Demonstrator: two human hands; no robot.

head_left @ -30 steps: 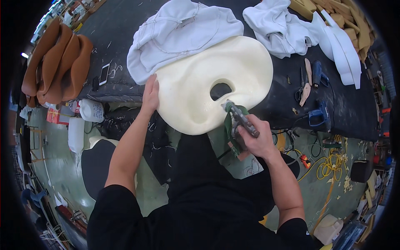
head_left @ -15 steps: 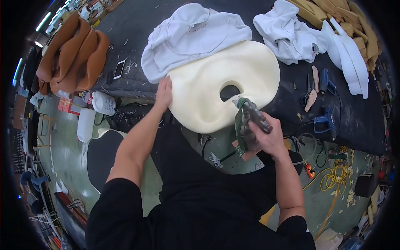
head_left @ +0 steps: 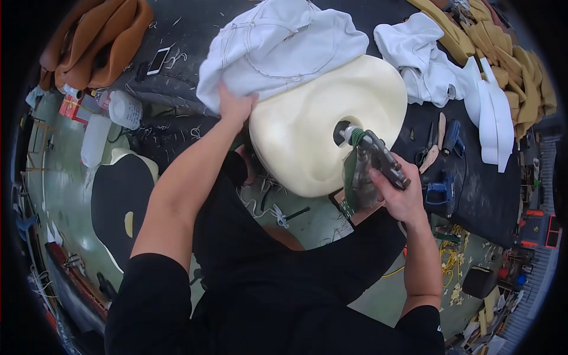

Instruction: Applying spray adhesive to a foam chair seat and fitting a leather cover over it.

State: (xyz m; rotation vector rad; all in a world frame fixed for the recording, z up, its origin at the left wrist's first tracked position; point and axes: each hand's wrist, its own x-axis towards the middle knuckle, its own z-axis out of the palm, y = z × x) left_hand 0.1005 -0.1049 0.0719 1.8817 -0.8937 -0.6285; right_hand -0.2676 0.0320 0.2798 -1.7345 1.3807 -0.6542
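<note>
A cream moulded foam pad (head_left: 290, 136) with a round hole near its right side lies at the table's near edge. A white cover (head_left: 278, 53) with visible seams is bunched over its far edge. My left hand (head_left: 236, 110) is at the pad's left corner, closed on the cover's edge; some fingertips are hidden or blurred. My right hand (head_left: 403, 192) grips a spray gun (head_left: 378, 155) with a clear cup and green cloth tied around it. The gun's nozzle is over the pad, right at the hole.
More white cover material (head_left: 414, 56) lies at the far right, near white shaped panels (head_left: 491, 118). Scissors (head_left: 431, 151) and blue power tools (head_left: 441, 195) lie on the right. Brown moulded pieces (head_left: 100, 41), a phone (head_left: 158, 61) and plastic jugs (head_left: 125, 110) are at left.
My left hand has moved from the pad's left side up onto the white cover's edge. The spray gun's nozzle has shifted from below the hole to its right rim. The view has shifted.
</note>
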